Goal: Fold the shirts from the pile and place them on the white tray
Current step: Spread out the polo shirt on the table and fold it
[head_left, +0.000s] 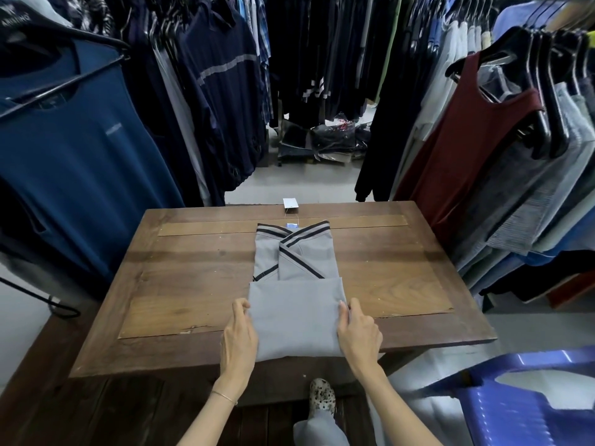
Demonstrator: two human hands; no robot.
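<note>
A grey shirt (296,304) with dark-striped sleeve trim lies on the wooden table (193,284), sleeves crossed over its back and its lower part folded up over the middle. My left hand (239,336) grips the left edge of the folded part. At the right edge my right hand (358,333) holds the cloth the same way, fingers curled at the fold. A white price tag (290,203) on a string hangs past the collar at the table's far edge. No white tray and no pile of shirts are in view.
Racks of hanging clothes crowd both sides: a blue shirt (70,149) at left, a maroon tank top (476,130) at right. A blue plastic chair (521,397) stands at the lower right. Bagged clothes (322,140) lie on the floor beyond the table. My foot (322,397) shows below the table edge.
</note>
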